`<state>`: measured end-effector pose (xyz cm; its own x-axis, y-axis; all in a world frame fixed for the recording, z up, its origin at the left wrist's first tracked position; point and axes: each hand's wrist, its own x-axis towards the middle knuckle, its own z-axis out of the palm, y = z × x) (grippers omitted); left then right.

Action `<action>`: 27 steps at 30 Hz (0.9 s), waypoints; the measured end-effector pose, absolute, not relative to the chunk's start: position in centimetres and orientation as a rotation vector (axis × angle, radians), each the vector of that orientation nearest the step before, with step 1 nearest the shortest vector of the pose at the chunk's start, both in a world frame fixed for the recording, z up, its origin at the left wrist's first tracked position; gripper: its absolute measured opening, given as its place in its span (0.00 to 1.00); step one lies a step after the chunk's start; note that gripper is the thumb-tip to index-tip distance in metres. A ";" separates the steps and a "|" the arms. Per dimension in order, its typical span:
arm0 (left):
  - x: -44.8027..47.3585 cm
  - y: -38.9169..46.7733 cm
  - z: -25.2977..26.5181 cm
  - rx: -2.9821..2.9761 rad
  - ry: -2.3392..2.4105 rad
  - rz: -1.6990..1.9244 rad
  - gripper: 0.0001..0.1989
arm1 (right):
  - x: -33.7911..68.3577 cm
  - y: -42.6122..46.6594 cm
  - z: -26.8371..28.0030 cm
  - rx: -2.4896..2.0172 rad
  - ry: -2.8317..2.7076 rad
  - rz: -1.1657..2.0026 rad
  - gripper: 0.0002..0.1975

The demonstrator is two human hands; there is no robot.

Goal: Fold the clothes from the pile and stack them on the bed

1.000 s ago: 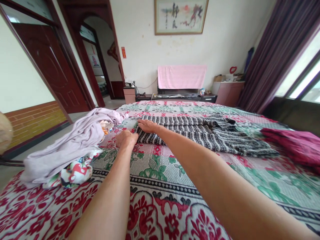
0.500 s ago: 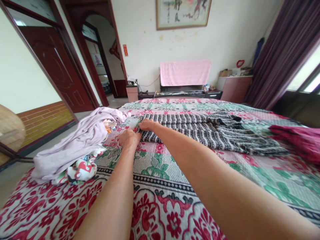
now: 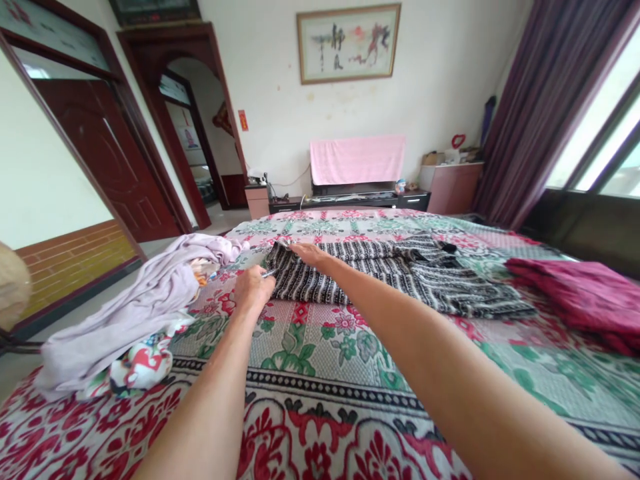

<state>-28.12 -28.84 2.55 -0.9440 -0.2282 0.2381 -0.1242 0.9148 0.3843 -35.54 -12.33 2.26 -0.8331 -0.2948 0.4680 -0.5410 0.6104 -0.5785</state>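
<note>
Evenness matters: the left hand (image 3: 254,288) pinches the striped knit (image 3: 400,270); whether the right hand's (image 3: 307,253) fingers pinch, I can't tell. Keep its edge level.

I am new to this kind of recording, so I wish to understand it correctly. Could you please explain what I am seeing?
There is no machine here: a person works with two bare hands. The view comes from a camera worn on the head, looking forward and down, so the forearms enter from below.

A flowered cover lies over the surface. On it is a striped black-and-white knitted garment, with pale lilac cloth to the left and magenta cloth to the right.

The left hand pinches the garment's near left corner. The right hand is at the far left corner; its fingertips are too unclear to judge the grip.
</note>
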 end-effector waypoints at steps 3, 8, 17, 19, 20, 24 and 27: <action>-28.2 -29.5 2.5 0.314 -2.829 -0.517 0.18 | -34.1 -11.8 2.5 0.710 -2.516 1.307 0.19; -28.1 -30.9 2.3 0.363 -2.846 -0.493 0.20 | -32.7 -11.9 3.0 0.756 -2.473 1.635 0.18; -28.3 -30.0 1.7 -0.063 -2.788 -0.246 0.25 | -29.8 -4.7 2.7 0.512 -2.842 0.631 0.22; -28.7 -30.2 1.3 -0.071 -2.801 -0.264 0.25 | -29.0 -3.0 2.9 0.513 -2.854 0.542 0.22; -28.9 -30.4 1.1 -0.055 -2.820 -0.281 0.25 | -28.5 -2.2 3.0 0.498 -2.849 0.523 0.22; -29.4 -31.2 0.6 0.000 -2.874 -0.327 0.25 | -25.7 0.9 3.3 0.575 -2.806 0.618 0.19; -29.2 -31.6 0.9 -0.086 -2.850 -0.323 0.27 | -23.1 3.6 3.4 0.743 -2.804 0.665 0.19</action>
